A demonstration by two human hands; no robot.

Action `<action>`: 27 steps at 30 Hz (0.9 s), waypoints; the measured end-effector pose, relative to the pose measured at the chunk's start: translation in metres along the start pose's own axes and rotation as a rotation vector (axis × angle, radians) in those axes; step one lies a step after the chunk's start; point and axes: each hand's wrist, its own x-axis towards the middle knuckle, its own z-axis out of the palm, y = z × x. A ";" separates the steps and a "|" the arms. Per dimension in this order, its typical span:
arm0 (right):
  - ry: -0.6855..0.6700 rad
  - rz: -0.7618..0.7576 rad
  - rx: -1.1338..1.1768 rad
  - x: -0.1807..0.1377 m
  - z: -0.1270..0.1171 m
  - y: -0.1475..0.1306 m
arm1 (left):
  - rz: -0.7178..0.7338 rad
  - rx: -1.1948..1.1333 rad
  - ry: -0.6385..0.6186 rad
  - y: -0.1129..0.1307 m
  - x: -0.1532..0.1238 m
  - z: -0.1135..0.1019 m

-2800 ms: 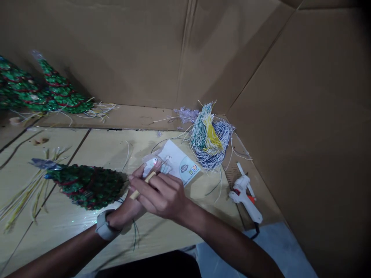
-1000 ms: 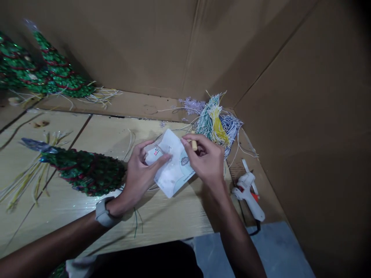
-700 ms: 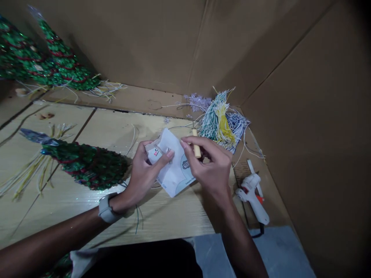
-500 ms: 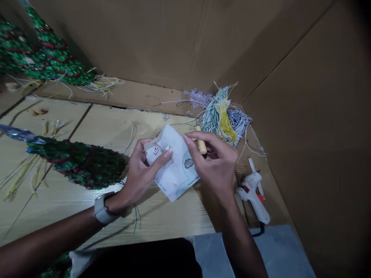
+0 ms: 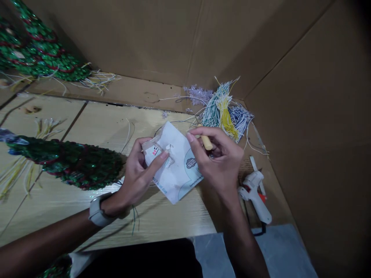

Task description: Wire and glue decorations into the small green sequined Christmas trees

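A glue stick [image 5: 206, 142] is pinched in the right hand [image 5: 220, 158] — a paper packet [image 5: 176, 166] is clasped by the curled left hand [image 5: 142, 170], a glue gun [image 5: 255, 197] lying just beyond the right hand.

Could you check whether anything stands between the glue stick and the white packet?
Nothing visible does: the glue stick in the right hand sits beside the edge of the white packet in the left hand.

Pale yellow glue stick [image 5: 206, 142], creased white glue-gun packet [image 5: 178, 181]
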 end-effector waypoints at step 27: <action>0.076 0.272 0.277 0.013 -0.005 0.010 | 0.025 0.076 0.025 0.003 -0.001 0.004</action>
